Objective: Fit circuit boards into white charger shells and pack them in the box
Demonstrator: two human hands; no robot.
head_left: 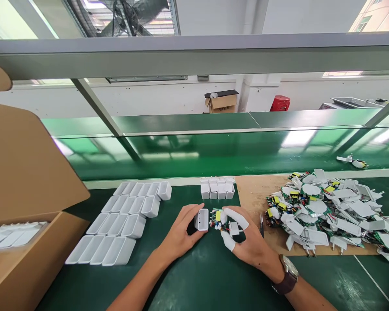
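My left hand [183,231] grips a small white plastic housing [202,220] between thumb and fingers, its hollow side facing up. Just to the right, my right hand [246,235], with white covers on the thumb and a finger, pinches a circuit board [216,217] carrying a yellow component. The board's left end is close to the housing's right side; whether they touch I cannot tell. Left of my hands stand rows of white open housings [116,224]. Behind my hands is a small block of white housings [217,188] with pieces inside.
A pile of circuit boards with white plastic parts [324,211] covers a brown cardboard sheet [253,190] at right. A dark tool [261,224] lies beside my right hand. An open cardboard box [48,255] holds white parts at left. One loose board [358,163] lies on the back ledge.
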